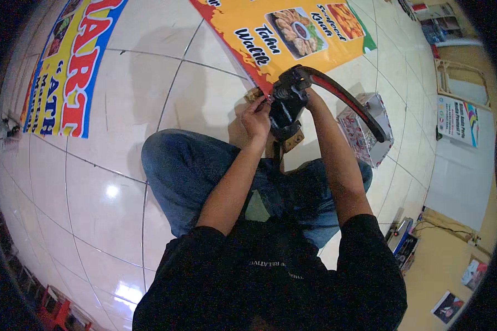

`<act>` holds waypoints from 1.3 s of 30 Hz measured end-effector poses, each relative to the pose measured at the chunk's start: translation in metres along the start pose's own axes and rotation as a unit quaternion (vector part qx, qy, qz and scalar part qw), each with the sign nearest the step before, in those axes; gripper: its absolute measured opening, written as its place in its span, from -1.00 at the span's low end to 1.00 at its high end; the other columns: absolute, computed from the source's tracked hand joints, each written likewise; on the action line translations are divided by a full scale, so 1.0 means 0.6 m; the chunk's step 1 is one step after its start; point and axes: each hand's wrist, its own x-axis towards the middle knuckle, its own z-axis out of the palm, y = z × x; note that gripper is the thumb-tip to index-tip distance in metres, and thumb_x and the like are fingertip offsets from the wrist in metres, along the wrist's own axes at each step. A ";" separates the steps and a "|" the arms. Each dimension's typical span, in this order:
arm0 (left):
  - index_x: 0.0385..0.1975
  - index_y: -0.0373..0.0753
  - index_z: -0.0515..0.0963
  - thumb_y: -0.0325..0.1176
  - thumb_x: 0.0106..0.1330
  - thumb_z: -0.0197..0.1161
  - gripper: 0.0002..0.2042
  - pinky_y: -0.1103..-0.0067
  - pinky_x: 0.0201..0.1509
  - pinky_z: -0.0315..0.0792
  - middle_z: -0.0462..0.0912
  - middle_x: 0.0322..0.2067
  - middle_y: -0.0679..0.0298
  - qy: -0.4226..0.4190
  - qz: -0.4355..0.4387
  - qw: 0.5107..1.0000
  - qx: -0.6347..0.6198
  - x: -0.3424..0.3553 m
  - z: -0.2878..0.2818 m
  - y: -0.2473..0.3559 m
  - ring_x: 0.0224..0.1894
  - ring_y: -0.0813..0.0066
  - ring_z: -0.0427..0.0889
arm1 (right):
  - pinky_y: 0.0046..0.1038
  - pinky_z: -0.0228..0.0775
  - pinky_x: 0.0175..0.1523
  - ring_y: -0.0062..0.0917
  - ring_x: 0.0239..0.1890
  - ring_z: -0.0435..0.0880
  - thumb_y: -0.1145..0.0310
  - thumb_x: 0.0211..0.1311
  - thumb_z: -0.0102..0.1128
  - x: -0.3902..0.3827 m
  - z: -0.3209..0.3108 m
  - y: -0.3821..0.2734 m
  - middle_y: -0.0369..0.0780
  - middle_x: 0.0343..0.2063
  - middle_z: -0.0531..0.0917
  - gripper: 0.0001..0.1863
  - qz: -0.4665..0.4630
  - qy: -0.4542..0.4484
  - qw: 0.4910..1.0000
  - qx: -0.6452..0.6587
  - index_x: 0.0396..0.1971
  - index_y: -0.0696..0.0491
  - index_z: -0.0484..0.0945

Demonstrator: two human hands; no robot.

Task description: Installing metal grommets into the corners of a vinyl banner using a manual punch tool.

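A black lever press (288,107) stands upright between my knees on a wooden base (294,141). Its long curved handle (350,99) with a red stripe reaches out to the right. The corner of an orange printed banner (243,30) runs up to the left side of the press. My left hand (255,117) is closed in a pinch at that corner, and a tiny shiny spot shows by its fingertips. On the far right side of the press is my right hand (313,101), its fingers hidden behind the black body.
A patterned open box (364,129) sits on the tiled floor (110,160) by my right knee. Another printed banner (80,66) lies at the far left. Boards and a small sign (457,121) stand along the right wall. Something red (58,309) is at the lower left.
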 end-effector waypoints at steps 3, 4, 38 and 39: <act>-0.16 -0.49 0.58 -0.58 0.14 0.23 -0.75 0.49 0.03 0.50 0.61 -0.11 0.01 0.010 0.045 0.986 0.161 -0.002 -0.001 -0.009 -0.09 0.30 0.59 | -0.42 0.33 0.14 -0.48 -0.05 0.54 0.27 0.13 0.25 0.007 -0.001 0.023 -0.21 -0.06 0.61 -0.58 -0.042 -0.018 0.998 0.049 0.01 0.05 0.54; -0.16 -0.41 0.61 -0.78 -0.03 0.27 -0.64 0.52 0.04 0.48 0.63 -0.14 0.08 0.014 0.034 0.999 0.033 0.001 0.000 -0.013 -0.08 0.40 0.59 | -0.39 0.31 0.17 -0.44 -0.01 0.53 0.25 0.15 0.23 0.006 -0.001 0.032 -0.18 -0.01 0.59 -0.57 -0.064 -0.025 0.995 0.079 0.03 0.05 0.53; -0.14 -0.34 0.57 -0.63 0.16 0.25 -0.75 0.61 -0.18 0.45 0.63 -0.38 0.30 -0.006 -0.016 0.997 0.079 -0.013 0.000 0.029 -0.34 0.53 0.56 | -0.34 0.39 -0.25 -0.27 -0.43 0.60 0.18 0.42 -0.15 -0.329 0.081 -0.169 -0.07 -0.52 0.58 -0.64 -0.033 0.386 0.862 -0.326 -0.09 0.13 0.52; -0.13 -0.34 0.55 -0.62 0.14 0.25 -0.73 0.58 -0.15 0.44 0.62 -0.36 0.28 0.023 0.039 0.991 0.124 -0.032 0.014 0.067 -0.31 0.49 0.56 | -0.36 0.37 -0.19 -0.30 -0.38 0.59 0.16 0.44 -0.19 -0.326 0.085 -0.165 -0.09 -0.49 0.58 -0.61 -0.050 0.426 0.864 -0.263 -0.05 0.14 0.49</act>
